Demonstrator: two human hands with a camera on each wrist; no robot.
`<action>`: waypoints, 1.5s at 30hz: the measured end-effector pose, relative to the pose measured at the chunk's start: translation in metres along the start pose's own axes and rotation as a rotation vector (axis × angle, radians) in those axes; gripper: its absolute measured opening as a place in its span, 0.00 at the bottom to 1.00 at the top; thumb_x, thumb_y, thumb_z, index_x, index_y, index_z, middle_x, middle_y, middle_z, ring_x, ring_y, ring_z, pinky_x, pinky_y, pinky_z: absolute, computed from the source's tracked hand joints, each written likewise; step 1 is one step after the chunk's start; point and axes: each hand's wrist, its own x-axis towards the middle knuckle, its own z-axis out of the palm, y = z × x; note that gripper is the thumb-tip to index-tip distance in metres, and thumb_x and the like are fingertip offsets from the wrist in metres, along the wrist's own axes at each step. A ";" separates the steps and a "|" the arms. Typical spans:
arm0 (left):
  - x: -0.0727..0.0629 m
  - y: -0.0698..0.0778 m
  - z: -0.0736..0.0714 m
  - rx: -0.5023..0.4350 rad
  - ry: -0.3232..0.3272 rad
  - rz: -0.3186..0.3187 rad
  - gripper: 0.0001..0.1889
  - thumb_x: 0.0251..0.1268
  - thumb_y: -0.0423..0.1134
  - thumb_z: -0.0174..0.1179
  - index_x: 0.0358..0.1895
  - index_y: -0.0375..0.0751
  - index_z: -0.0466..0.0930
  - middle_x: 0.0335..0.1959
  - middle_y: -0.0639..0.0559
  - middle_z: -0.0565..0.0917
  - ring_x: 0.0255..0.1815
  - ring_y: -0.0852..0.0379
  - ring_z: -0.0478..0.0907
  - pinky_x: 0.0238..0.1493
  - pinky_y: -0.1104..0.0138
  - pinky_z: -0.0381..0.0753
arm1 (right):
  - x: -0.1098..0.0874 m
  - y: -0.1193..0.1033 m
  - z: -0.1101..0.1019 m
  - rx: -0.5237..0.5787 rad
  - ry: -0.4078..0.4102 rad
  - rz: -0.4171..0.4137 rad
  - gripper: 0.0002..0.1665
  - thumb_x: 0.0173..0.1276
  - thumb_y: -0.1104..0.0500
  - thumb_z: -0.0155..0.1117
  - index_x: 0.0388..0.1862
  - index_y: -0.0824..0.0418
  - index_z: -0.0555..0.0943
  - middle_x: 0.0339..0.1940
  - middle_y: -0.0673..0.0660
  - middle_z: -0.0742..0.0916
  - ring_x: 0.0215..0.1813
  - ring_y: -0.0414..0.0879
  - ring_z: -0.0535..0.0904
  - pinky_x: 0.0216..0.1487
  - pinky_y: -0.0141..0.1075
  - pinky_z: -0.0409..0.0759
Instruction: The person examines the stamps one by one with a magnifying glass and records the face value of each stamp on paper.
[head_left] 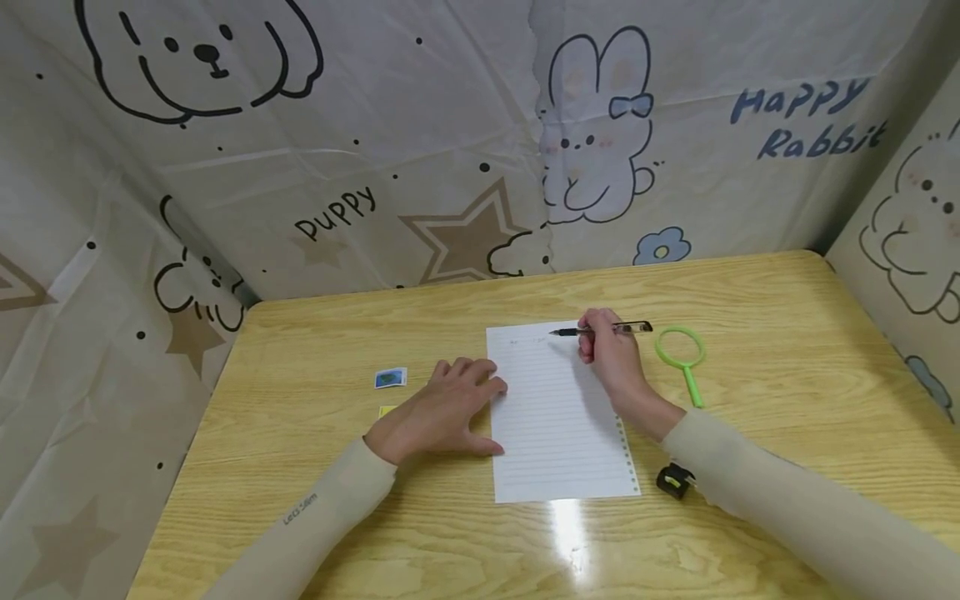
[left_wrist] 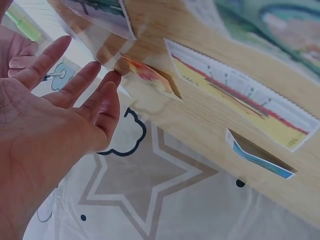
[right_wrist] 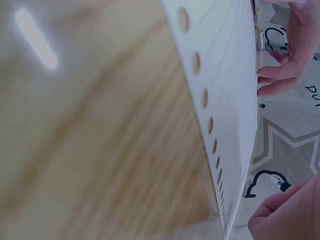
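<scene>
A lined sheet of paper (head_left: 555, 433) with punched holes along its right edge lies on the table. My left hand (head_left: 450, 408) rests at its left edge, fingers spread and fingertips on the paper. Near the top of the sheet, my right hand (head_left: 611, 354) pinches a black pen (head_left: 635, 327), its tip pointing left at or just above the paper. Faint marks show on the top lines. In the right wrist view the right hand (right_wrist: 290, 215) is partly cut off, with the pen's tip (right_wrist: 280, 183) beyond it.
A green magnifying glass (head_left: 693, 387) lies right of the paper. A black tape measure (head_left: 674, 481) sits by the right sleeve. Left of the left hand is a blue stamp (head_left: 391, 378); the left wrist view shows several more, including a yellow sailing-boat stamp (left_wrist: 240, 95).
</scene>
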 end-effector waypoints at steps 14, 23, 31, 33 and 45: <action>-0.017 -0.008 -0.003 -0.046 0.049 -0.007 0.38 0.67 0.61 0.76 0.71 0.42 0.78 0.77 0.40 0.71 0.76 0.39 0.65 0.68 0.45 0.65 | -0.008 0.002 -0.009 0.002 -0.148 -0.031 0.22 0.90 0.53 0.47 0.62 0.71 0.79 0.43 0.54 0.92 0.39 0.41 0.87 0.46 0.33 0.80; -0.031 -0.013 -0.008 -0.098 0.096 -0.047 0.38 0.68 0.59 0.76 0.73 0.41 0.77 0.77 0.40 0.71 0.77 0.41 0.66 0.67 0.45 0.66 | -0.012 0.001 -0.010 -0.079 -0.155 -0.064 0.32 0.93 0.47 0.35 0.64 0.70 0.78 0.44 0.59 0.87 0.40 0.43 0.82 0.47 0.35 0.79; -0.038 -0.015 -0.010 -0.102 0.124 -0.060 0.38 0.69 0.60 0.76 0.73 0.41 0.77 0.76 0.39 0.72 0.76 0.40 0.67 0.66 0.44 0.67 | -0.015 0.000 -0.012 -0.112 -0.178 -0.072 0.28 0.93 0.50 0.36 0.56 0.71 0.76 0.36 0.58 0.81 0.36 0.44 0.76 0.40 0.34 0.78; -0.040 -0.016 -0.010 -0.103 0.132 -0.070 0.38 0.68 0.60 0.76 0.73 0.41 0.77 0.76 0.40 0.72 0.76 0.41 0.67 0.66 0.44 0.67 | -0.016 -0.001 -0.013 -0.107 -0.187 -0.079 0.27 0.93 0.50 0.37 0.54 0.71 0.76 0.35 0.58 0.81 0.35 0.44 0.75 0.39 0.35 0.78; -0.051 -0.018 -0.010 -0.106 0.169 -0.078 0.37 0.66 0.59 0.77 0.70 0.40 0.79 0.71 0.44 0.74 0.71 0.41 0.71 0.62 0.46 0.68 | -0.025 0.004 -0.027 -0.086 -0.182 -0.116 0.20 0.90 0.56 0.54 0.58 0.75 0.79 0.41 0.55 0.89 0.40 0.44 0.82 0.46 0.33 0.80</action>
